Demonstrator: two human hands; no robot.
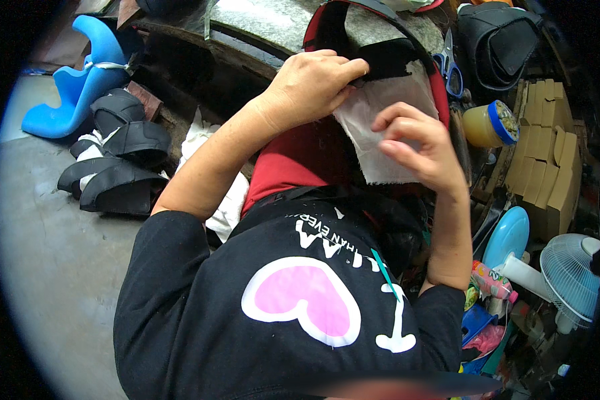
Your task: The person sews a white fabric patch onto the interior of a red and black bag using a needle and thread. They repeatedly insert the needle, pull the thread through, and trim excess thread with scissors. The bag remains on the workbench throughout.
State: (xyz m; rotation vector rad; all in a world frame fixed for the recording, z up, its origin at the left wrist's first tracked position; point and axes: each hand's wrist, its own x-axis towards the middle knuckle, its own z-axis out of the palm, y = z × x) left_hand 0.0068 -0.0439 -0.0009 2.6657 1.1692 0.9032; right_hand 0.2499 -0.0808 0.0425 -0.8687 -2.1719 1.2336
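Two bare hands over the work: the left grip [313, 83] is pinched down at the upper left edge of a white cloth [373, 120], beside a black panel [387, 59], though the fingertips hide exactly what they pinch. Over the cloth's right half, the right grip [417, 143] is loosely curled, thumb and fingers apart, nothing visible between them. Room there between the two hands, with white cloth showing through the gap. Frayed lower edge on that cloth, down toward the lap; along its right side runs a red-and-black band [440, 90], arching up over the pale tabletop [260, 28]. Tighter beyond that: blue-handled scissors [451, 70] just outside the band, then a blue-lidded jar [487, 125] and stacked cardboard boxes [543, 163]. Off left, black padded pieces [130, 143] sit near the elbow, grey floor [53, 247] spreading outward.
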